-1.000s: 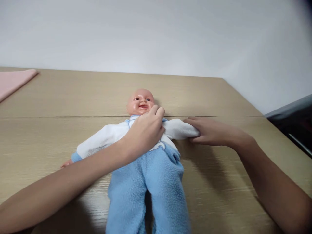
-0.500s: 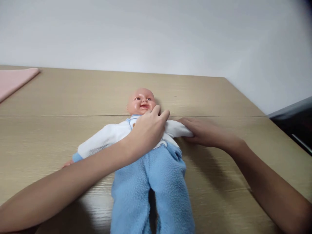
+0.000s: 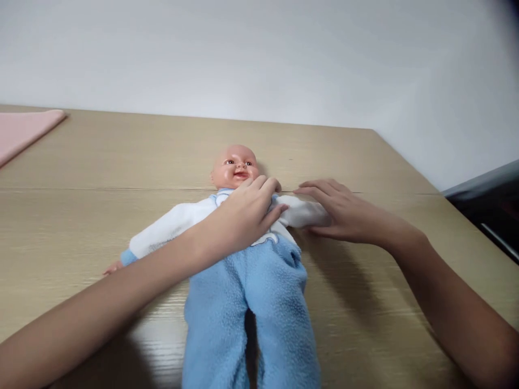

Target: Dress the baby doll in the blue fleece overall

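A baby doll (image 3: 235, 167) lies on its back, its head away from me, in a fleecy white top and blue trousers (image 3: 251, 302). My left hand (image 3: 253, 208) reaches across its chest, fingers curled over the shoulder at the right and thumb on the white sleeve (image 3: 306, 210). Its fingertips are partly hidden. Around the end of that sleeve, my right hand (image 3: 332, 210) is open, thumb and fingers apart; the cuff and doll's hand there are hidden. The doll's other arm (image 3: 162, 232) stretches to the left, with a blue cuff.
The doll rests on a wooden table (image 3: 121, 151) with a seam running across it. A folded pink cloth (image 3: 28, 129) lies at the far left. Behind the table is a pale wall (image 3: 227, 59). Something dark (image 3: 490, 200) stands beyond the right edge.
My right hand has opened, its fingers lifting off the sleeve and spreading. The left hand stays at the shoulder, its thumb now showing over the sleeve. The sleeve looks straighter.
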Demonstrator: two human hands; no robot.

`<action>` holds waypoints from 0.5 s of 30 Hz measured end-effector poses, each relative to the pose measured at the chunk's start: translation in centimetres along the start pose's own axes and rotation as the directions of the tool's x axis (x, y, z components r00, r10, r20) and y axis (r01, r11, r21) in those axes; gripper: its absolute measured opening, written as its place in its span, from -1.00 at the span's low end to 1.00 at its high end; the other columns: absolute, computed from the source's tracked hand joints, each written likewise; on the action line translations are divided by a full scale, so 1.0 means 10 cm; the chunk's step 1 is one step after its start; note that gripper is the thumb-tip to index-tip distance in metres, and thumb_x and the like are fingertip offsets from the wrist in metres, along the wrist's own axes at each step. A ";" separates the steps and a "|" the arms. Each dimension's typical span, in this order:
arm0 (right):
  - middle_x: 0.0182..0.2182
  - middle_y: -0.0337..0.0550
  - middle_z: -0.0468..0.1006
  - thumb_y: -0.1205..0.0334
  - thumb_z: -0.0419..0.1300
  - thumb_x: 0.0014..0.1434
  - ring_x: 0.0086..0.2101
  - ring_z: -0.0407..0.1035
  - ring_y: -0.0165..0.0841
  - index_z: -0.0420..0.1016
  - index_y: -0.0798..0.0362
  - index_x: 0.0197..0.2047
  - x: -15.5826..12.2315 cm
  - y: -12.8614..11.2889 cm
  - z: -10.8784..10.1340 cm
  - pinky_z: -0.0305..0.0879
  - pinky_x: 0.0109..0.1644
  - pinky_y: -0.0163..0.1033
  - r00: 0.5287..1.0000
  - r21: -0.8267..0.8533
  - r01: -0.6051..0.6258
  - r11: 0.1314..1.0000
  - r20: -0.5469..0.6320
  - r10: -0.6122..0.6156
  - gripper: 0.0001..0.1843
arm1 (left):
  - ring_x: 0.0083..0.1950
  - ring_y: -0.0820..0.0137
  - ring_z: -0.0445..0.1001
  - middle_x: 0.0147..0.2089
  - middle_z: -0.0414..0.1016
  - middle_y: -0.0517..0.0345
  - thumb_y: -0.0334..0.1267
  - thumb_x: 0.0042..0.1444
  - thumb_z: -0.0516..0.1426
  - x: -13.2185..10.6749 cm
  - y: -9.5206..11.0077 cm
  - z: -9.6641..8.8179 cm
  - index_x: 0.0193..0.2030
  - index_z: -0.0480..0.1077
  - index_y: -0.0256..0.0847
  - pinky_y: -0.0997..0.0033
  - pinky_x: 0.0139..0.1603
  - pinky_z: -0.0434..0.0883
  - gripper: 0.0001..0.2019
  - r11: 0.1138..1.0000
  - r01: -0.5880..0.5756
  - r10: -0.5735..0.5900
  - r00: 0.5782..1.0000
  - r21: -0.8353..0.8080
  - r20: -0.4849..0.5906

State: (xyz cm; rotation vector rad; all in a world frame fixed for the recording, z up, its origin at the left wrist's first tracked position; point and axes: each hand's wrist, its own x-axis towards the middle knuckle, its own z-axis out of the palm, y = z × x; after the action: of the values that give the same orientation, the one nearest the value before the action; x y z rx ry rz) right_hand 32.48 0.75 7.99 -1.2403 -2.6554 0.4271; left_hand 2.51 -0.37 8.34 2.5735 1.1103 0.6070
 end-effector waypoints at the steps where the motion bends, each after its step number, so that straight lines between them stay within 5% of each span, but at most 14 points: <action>1: 0.41 -0.01 0.51 -0.13 0.50 0.33 0.41 0.31 0.23 0.45 -0.20 0.50 0.00 -0.10 -0.01 0.22 0.49 0.26 0.999 0.030 0.024 0.999 -0.032 -0.023 -0.24 | 0.24 0.05 0.53 0.17 0.58 -0.16 -0.14 0.63 0.11 -0.06 0.00 -0.03 0.23 0.42 -0.28 -0.01 0.34 0.47 -0.74 0.998 -0.026 0.024 0.999 -0.051 -0.033; 5: 0.11 -0.05 0.64 -0.15 0.37 0.48 0.12 0.49 0.01 0.57 -0.17 0.14 -0.02 -0.55 0.12 0.38 0.22 0.09 0.989 0.131 0.062 0.989 -0.141 -0.044 -0.67 | 0.43 0.10 0.41 0.33 0.51 -0.11 -0.18 0.64 0.06 -0.40 -0.06 -0.14 0.28 0.43 -0.17 -0.02 0.55 0.30 -0.76 0.985 -0.051 0.020 0.982 -0.162 -0.189; 7: -0.12 -0.11 0.61 -0.07 0.32 0.54 -0.11 0.48 -0.14 0.50 -0.10 -0.07 -0.06 -0.70 0.27 0.36 -0.01 -0.02 0.988 0.239 0.064 0.969 -0.155 -0.027 -0.75 | 0.38 0.13 0.44 0.28 0.54 -0.06 -0.23 0.63 0.04 -0.61 -0.14 -0.15 0.20 0.45 -0.13 0.03 0.46 0.33 -0.80 0.983 -0.025 -0.029 0.957 -0.180 -0.290; 10: -0.23 -0.18 0.49 -0.05 0.27 0.57 -0.22 0.38 -0.24 0.49 -0.08 -0.11 -0.16 -0.78 0.52 0.31 -0.12 -0.09 0.992 0.527 0.014 0.850 -0.115 0.055 -0.74 | 0.09 0.19 0.50 0.04 0.55 0.03 -0.26 0.62 0.02 -0.93 -0.30 -0.12 0.03 0.40 -0.10 0.10 0.18 0.41 -0.86 0.975 0.068 -0.147 0.912 -0.213 -0.383; 12: -0.21 -0.18 0.46 -0.12 0.29 0.55 -0.20 0.37 -0.24 0.53 -0.08 -0.14 -0.22 -0.76 0.63 0.33 -0.08 -0.10 0.992 0.683 -0.045 0.729 -0.054 0.112 -0.69 | -0.05 0.22 0.47 -0.06 0.50 0.09 -0.24 0.63 0.02 -1.11 -0.38 -0.09 0.00 0.38 -0.08 0.14 0.03 0.40 -0.86 0.956 0.123 -0.213 0.916 -0.268 -0.339; 15: -0.14 -0.13 0.42 -0.25 0.37 0.45 -0.11 0.39 -0.19 0.54 -0.04 -0.29 -0.27 -0.70 0.69 0.37 0.03 -0.07 0.996 0.793 -0.084 0.603 0.047 0.076 -0.52 | -0.01 0.17 0.47 -0.03 0.51 0.06 -0.19 0.62 0.04 -1.29 -0.43 -0.08 0.04 0.38 -0.04 0.09 0.06 0.38 -0.89 0.952 0.150 -0.211 0.954 -0.268 -0.214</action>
State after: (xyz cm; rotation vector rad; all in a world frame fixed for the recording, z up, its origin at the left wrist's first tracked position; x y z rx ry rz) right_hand 27.26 -6.84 3.70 -1.0125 -1.9486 1.4399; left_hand -8.51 -6.97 3.81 2.1974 1.2407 0.9654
